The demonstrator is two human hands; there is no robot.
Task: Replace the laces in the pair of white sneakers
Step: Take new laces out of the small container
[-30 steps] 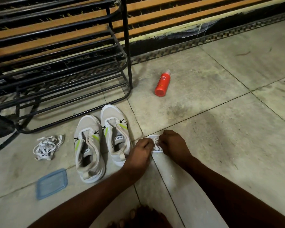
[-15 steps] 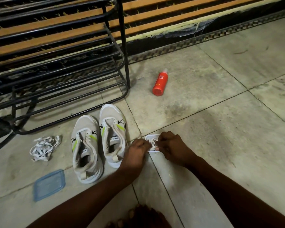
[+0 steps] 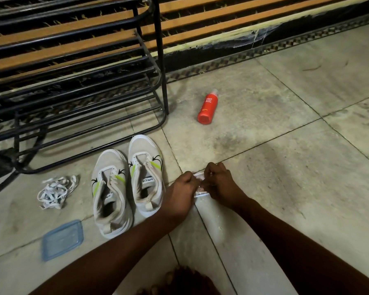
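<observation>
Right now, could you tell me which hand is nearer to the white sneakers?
Left. The left hand is right beside the sneakers, near one heel. The right hand is farther off, across the white container that both hands grip.

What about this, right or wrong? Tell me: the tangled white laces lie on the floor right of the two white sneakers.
Wrong. The tangled white laces lie on the floor left of the two white sneakers; the head view shows it.
</observation>
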